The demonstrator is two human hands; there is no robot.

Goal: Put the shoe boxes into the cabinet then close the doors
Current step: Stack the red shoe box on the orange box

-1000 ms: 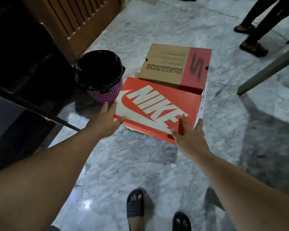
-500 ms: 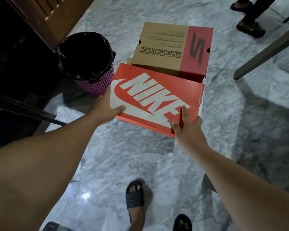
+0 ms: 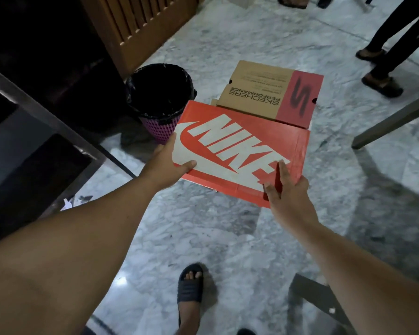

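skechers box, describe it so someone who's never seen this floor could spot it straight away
On the grey marble floor, right of the black-lined pink bin, both hands hold a red Nike box. The Skechers box lies just beyond it, partly hidden by it. Plain brown cardboard, a red end panel with a dark S.

The near part of the Skechers box [image 3: 264,93] is hidden by the Nike box [image 3: 240,151], and the bystander's legs [image 3: 397,37] are cut off by the top edge.
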